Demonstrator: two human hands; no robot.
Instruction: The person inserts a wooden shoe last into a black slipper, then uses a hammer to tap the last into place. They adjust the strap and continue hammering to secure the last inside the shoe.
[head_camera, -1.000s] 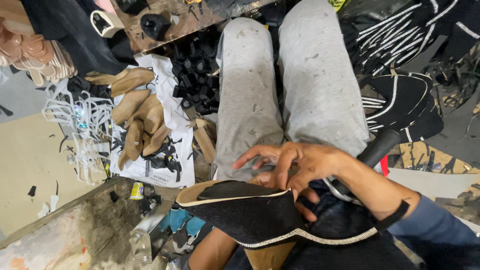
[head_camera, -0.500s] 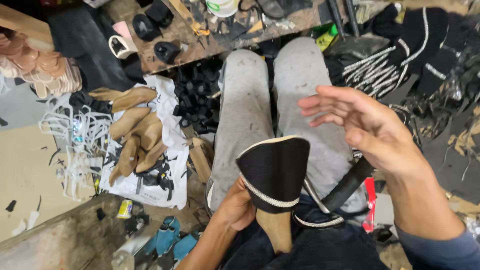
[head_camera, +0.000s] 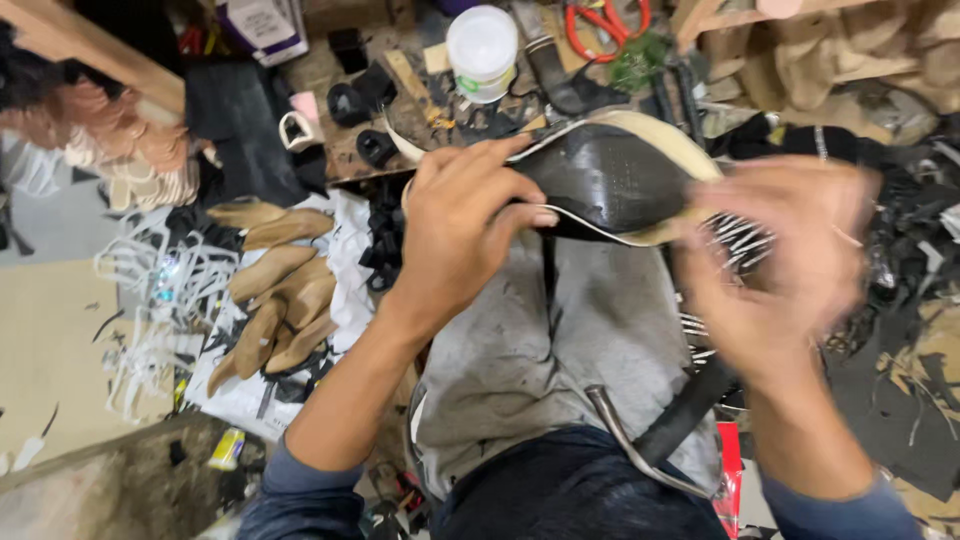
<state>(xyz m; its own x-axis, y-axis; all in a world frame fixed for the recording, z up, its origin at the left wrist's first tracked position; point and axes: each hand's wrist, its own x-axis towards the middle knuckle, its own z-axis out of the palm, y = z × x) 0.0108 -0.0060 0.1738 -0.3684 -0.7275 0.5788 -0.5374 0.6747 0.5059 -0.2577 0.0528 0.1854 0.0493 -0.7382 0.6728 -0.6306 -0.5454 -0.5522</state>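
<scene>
Above the lap, the left hand (head_camera: 460, 235) has its fingers (head_camera: 500, 210) closed over the near end of a black shoe upper (head_camera: 610, 180) with a pale edge, holding it level over grey trousers (head_camera: 560, 350). At its far end the right hand (head_camera: 790, 270) is blurred; whether its fingers grip the upper or are spread beside it cannot be told. Beyond, a cluttered worktop (head_camera: 400, 120) carries a white tub (head_camera: 482, 50) and red scissors (head_camera: 600, 25). Tan shoe lasts (head_camera: 275, 300) lie on the floor to the left.
</scene>
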